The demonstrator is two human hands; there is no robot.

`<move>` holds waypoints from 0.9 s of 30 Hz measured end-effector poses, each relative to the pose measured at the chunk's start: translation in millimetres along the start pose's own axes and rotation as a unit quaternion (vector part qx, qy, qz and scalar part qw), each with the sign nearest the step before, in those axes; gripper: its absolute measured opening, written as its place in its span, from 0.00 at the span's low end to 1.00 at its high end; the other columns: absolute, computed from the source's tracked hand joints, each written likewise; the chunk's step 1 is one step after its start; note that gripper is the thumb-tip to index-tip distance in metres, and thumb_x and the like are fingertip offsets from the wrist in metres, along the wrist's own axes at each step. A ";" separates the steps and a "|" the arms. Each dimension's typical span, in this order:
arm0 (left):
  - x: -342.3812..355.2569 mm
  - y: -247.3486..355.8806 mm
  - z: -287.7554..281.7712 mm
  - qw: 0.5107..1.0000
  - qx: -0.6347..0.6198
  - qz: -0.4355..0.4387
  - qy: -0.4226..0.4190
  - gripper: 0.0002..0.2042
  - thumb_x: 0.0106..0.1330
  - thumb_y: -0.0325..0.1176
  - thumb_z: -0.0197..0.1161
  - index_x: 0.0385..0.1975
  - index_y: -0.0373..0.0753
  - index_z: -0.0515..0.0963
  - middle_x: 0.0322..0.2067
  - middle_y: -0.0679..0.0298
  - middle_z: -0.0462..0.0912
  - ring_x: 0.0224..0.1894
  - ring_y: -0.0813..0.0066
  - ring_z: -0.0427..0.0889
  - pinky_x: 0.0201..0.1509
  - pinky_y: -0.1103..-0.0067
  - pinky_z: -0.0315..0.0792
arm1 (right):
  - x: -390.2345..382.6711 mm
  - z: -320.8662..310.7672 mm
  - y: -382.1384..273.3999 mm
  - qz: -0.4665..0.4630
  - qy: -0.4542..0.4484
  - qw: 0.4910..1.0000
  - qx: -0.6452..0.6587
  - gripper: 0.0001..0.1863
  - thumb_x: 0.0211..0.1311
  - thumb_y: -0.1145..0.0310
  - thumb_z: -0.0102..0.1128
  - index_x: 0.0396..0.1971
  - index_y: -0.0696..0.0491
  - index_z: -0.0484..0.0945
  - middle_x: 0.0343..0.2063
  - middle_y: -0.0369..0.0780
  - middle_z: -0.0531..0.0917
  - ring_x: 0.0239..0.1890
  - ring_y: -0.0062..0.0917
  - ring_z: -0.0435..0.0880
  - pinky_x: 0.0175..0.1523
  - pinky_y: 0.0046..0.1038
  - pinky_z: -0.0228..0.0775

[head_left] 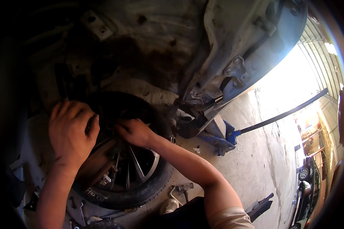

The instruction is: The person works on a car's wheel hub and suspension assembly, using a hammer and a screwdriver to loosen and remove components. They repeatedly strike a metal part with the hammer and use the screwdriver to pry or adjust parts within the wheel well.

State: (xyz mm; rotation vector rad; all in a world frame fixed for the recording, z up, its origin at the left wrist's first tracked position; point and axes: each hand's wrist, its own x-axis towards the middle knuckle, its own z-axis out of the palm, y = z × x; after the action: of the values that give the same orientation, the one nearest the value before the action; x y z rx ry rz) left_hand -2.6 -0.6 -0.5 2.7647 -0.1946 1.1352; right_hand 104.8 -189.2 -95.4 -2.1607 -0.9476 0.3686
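Note:
My left hand [72, 131] is raised at the left of a rusty brake disc, its fingers curled and the thumb bent towards them. Deep shadow hides whatever may lie within its grip. Further right, my right hand [134, 132] reaches in above the brake disc [92, 162], fingers closed around something dark that I cannot make out. A hub with wheel studs [105, 179] projects from the disc's lower front. Beneath it a wheel with a black tyre [122, 201] and silver spokes [137, 166] lies flat on the floor.
Overhead is the car's rusty wheel arch [156, 49]. A blue floor jack [218, 142] stands at the right, its long dark handle [283, 113] slanting upward. Near my legs lies a hammer [185, 187]; a dark plastic trim piece [262, 207] and a parked car [311, 191] are farther right.

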 end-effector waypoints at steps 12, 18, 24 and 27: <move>-1.4 -1.5 2.1 1.000 0.009 0.001 -0.002 0.05 0.57 0.31 0.65 0.26 0.37 0.79 0.34 0.62 0.81 0.42 0.61 0.80 0.57 0.64 0.69 | -12.8 35.2 -13.7 0.073 0.056 0.980 0.178 0.22 0.74 0.58 0.51 0.57 0.58 0.76 0.47 0.56 0.83 0.54 0.47 0.81 0.60 0.38 0.72; -0.5 1.4 2.1 1.000 -0.005 -0.003 -0.004 0.05 0.57 0.32 0.65 0.26 0.37 0.79 0.33 0.62 0.81 0.42 0.61 0.80 0.57 0.64 0.69 | -15.3 26.9 -27.9 0.156 0.028 0.973 0.166 0.24 0.74 0.56 0.51 0.61 0.56 0.73 0.45 0.56 0.84 0.52 0.46 0.83 0.59 0.37 0.73; -1.9 -1.5 1.4 1.000 0.010 -0.008 -0.005 0.05 0.56 0.31 0.66 0.25 0.37 0.79 0.33 0.62 0.82 0.42 0.61 0.80 0.57 0.64 0.70 | -11.6 9.8 -60.3 0.282 -0.045 0.914 0.288 0.24 0.74 0.55 0.50 0.59 0.57 0.75 0.36 0.55 0.86 0.41 0.46 0.87 0.48 0.37 0.79; 0.9 2.1 2.1 1.000 -0.004 0.000 0.002 0.05 0.56 0.31 0.66 0.25 0.37 0.79 0.32 0.63 0.82 0.41 0.61 0.80 0.57 0.64 0.70 | -11.9 36.5 -14.3 0.091 0.082 0.987 0.105 0.22 0.73 0.56 0.51 0.57 0.56 0.77 0.33 0.53 0.86 0.38 0.46 0.87 0.44 0.39 0.80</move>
State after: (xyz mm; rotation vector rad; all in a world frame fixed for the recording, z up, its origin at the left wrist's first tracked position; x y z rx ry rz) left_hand -0.9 -3.1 -1.1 2.7545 -0.1994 1.1381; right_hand 70.6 -172.6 -110.5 -2.0516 -0.5937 0.3550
